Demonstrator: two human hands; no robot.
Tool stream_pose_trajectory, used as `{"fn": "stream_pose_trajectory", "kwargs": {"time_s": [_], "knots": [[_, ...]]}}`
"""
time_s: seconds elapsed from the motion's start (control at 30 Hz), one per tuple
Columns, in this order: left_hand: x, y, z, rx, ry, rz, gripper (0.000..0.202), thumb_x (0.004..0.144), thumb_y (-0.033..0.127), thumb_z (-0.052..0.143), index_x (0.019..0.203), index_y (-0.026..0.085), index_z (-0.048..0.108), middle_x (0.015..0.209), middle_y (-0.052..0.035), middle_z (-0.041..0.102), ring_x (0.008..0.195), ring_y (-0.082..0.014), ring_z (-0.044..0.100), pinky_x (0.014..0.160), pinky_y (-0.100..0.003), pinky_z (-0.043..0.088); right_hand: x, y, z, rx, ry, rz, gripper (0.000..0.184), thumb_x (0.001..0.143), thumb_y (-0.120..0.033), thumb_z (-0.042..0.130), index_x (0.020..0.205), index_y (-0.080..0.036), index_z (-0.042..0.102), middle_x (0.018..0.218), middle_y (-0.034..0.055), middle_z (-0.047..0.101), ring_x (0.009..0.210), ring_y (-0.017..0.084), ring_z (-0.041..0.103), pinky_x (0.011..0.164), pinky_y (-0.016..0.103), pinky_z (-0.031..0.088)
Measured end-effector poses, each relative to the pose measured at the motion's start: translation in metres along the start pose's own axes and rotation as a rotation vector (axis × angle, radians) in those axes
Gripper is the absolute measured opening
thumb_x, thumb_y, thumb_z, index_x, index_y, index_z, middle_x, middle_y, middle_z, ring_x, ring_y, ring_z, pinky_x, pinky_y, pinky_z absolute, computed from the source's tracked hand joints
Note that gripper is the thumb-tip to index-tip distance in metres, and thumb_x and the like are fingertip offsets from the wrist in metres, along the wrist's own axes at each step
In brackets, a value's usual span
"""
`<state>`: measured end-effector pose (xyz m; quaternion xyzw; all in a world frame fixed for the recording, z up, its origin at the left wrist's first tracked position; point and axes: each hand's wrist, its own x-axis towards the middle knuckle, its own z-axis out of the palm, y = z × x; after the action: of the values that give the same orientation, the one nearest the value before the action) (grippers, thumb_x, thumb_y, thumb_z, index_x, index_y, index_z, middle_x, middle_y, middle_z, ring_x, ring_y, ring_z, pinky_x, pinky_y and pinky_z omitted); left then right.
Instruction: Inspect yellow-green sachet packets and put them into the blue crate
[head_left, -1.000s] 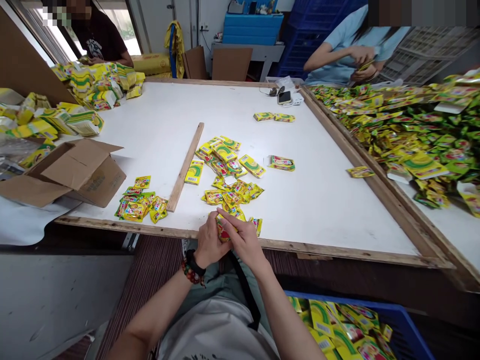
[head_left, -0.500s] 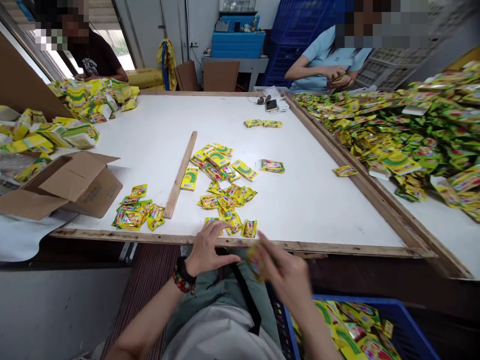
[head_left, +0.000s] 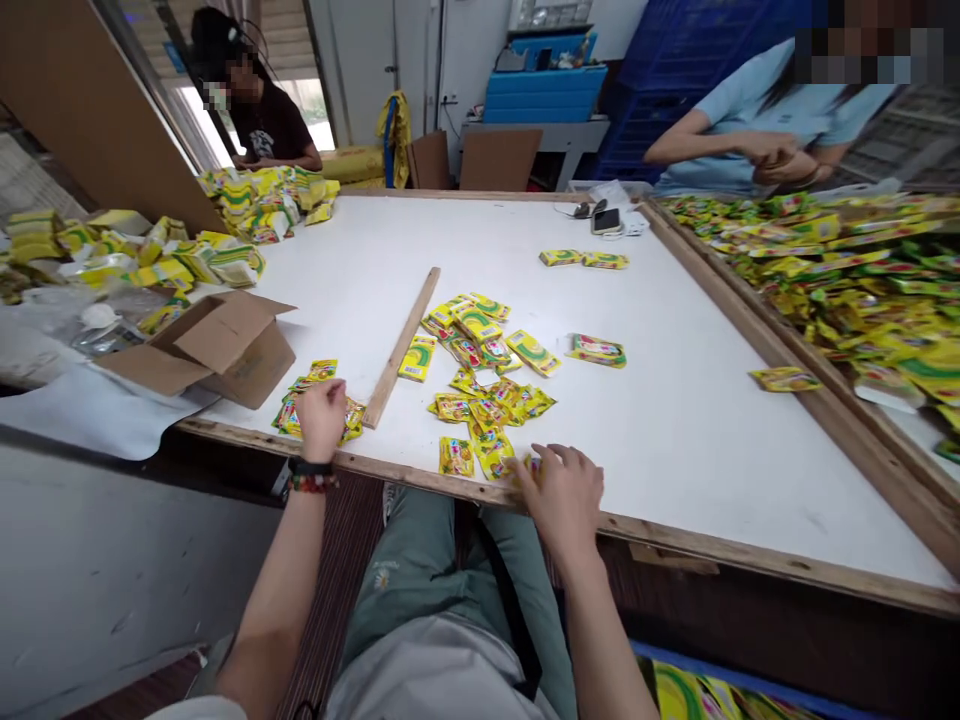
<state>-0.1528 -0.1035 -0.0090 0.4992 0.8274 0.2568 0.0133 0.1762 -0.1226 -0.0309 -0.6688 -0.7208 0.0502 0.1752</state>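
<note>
My left hand (head_left: 321,420) is over the left pile of small yellow-green packets (head_left: 324,370), beside a wooden strip (head_left: 401,350). Its fingers are curled together, and I cannot make out whether anything is in them. At the front edge of the table, my right hand (head_left: 566,492) is spread with its fingertips down over a small packet (head_left: 534,464), which it mostly hides. Left of it lie two more small packets, the nearer a yellow sachet (head_left: 456,456). Behind these are a middle pile of packets (head_left: 499,400) and several flat yellow boxes (head_left: 476,325).
An open cardboard box (head_left: 247,360) stands at the left, near heaps of yellow cartons (head_left: 262,200). A wooden rail (head_left: 739,310) borders a large packet heap (head_left: 847,290) on the right. A blue basket (head_left: 675,655) is below right. Two people work across the table.
My left hand has moved left to the left pile, and its fingers have curled. My right hand has moved up onto the table edge; the packet it held no longer shows in it.
</note>
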Motion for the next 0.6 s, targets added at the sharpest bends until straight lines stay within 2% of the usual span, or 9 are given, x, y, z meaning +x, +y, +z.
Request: {"fn": "stream_pose_trajectory", "kwargs": {"time_s": [0.07, 0.13, 0.2, 0.27, 0.33, 0.4, 0.47, 0.53, 0.6], "knots": [[0.033, -0.018, -0.010, 0.097, -0.043, -0.065, 0.027, 0.084, 0.022, 0.052, 0.103, 0.013, 0.069, 0.102, -0.0136, 0.072, 0.101, -0.0283, 0.065, 0.092, -0.038, 0.047, 0.016, -0.016, 0.013, -0.083, -0.125, 0.036, 0.034, 0.085, -0.038, 0.055, 0.102, -0.011, 0.068, 0.110, 0.0214, 0.065, 0.111, 0.040, 0.051, 0.097, 0.065, 0.029], [0.059, -0.032, -0.015, 0.125, -0.085, -0.111, 0.029, 0.074, 0.018, 0.063, 0.100, 0.009, 0.069, 0.102, -0.0188, 0.071, 0.104, -0.0346, 0.064, 0.092, -0.042, 0.047, 0.021, -0.022, 0.023, -0.058, -0.187, 0.051, 0.030, 0.084, -0.034, 0.056, 0.102, -0.012, 0.064, 0.104, 0.0189, 0.067, 0.107, 0.038, 0.053, 0.098, 0.066, 0.024], [0.072, -0.042, -0.017, 0.138, -0.127, -0.153, 0.031, 0.064, 0.016, 0.070, 0.094, 0.008, 0.069, 0.099, -0.0213, 0.071, 0.101, -0.0380, 0.064, 0.087, -0.044, 0.049, 0.017, -0.020, 0.029, 0.075, -0.159, 0.058, 0.025, 0.084, -0.034, 0.052, 0.098, -0.016, 0.061, 0.094, 0.0129, 0.069, 0.099, 0.033, 0.057, 0.100, 0.064, 0.020], [0.073, -0.050, -0.017, 0.128, -0.142, -0.175, 0.033, 0.061, 0.017, 0.073, 0.093, 0.010, 0.069, 0.098, -0.0200, 0.071, 0.099, -0.0372, 0.065, 0.085, -0.043, 0.050, 0.010, -0.015, 0.031, 0.253, -0.055, 0.078, 0.025, 0.085, -0.039, 0.047, 0.092, -0.018, 0.060, 0.088, 0.0080, 0.069, 0.093, 0.029, 0.059, 0.101, 0.062, 0.018], [0.063, -0.054, -0.016, 0.102, -0.123, -0.175, 0.035, 0.065, 0.021, 0.071, 0.099, 0.013, 0.069, 0.100, -0.0164, 0.071, 0.100, -0.0339, 0.065, 0.087, -0.041, 0.049, 0.005, -0.012, 0.029, 0.429, 0.067, 0.114, 0.033, 0.085, -0.048, 0.046, 0.090, -0.019, 0.060, 0.087, 0.0066, 0.069, 0.088, 0.027, 0.060, 0.101, 0.059, 0.020], [0.045, -0.052, -0.017, 0.076, -0.080, -0.167, 0.035, 0.073, 0.026, 0.065, 0.106, 0.016, 0.067, 0.096, -0.0114, 0.071, 0.098, -0.0290, 0.065, 0.088, -0.039, 0.049, 0.004, -0.015, 0.023, 0.649, 0.091, 0.146, 0.039, 0.082, -0.055, 0.050, 0.091, -0.019, 0.061, 0.087, 0.0067, 0.069, 0.085, 0.025, 0.059, 0.096, 0.051, 0.031], [0.023, -0.042, -0.018, -0.073, 0.019, -0.139, 0.033, 0.079, 0.030, 0.059, 0.108, 0.017, 0.065, 0.088, -0.0069, 0.069, 0.089, -0.0239, 0.066, 0.084, -0.036, 0.050, 0.006, -0.025, 0.014, 0.920, -0.022, 0.164, 0.038, 0.078, -0.055, 0.058, 0.088, -0.018, 0.062, 0.083, 0.0056, 0.068, 0.080, 0.023, 0.058, 0.082, 0.040, 0.042], [-0.002, -0.021, -0.018, -0.385, 0.105, -0.089, 0.033, 0.079, 0.034, 0.059, 0.106, 0.016, 0.065, 0.081, -0.0036, 0.065, 0.078, -0.0190, 0.065, 0.076, -0.031, 0.053, 0.010, -0.042, 0.006, 1.176, -0.205, 0.157, 0.036, 0.077, -0.052, 0.063, 0.089, -0.019, 0.063, 0.085, 0.0048, 0.067, 0.079, 0.021, 0.059, 0.072, 0.032, 0.046], [-0.026, 0.005, -0.017, -0.712, 0.053, -0.028, 0.035, 0.076, 0.035, 0.064, 0.104, 0.016, 0.065, 0.079, -0.0018, 0.064, 0.068, -0.0150, 0.064, 0.066, -0.027, 0.054, 0.014, -0.063, 0.000, 1.342, -0.398, 0.118, 0.035, 0.077, -0.049, 0.065, 0.096, -0.020, 0.064, 0.096, 0.0051, 0.068, 0.083, 0.020, 0.061, 0.073, 0.030, 0.048]]}}
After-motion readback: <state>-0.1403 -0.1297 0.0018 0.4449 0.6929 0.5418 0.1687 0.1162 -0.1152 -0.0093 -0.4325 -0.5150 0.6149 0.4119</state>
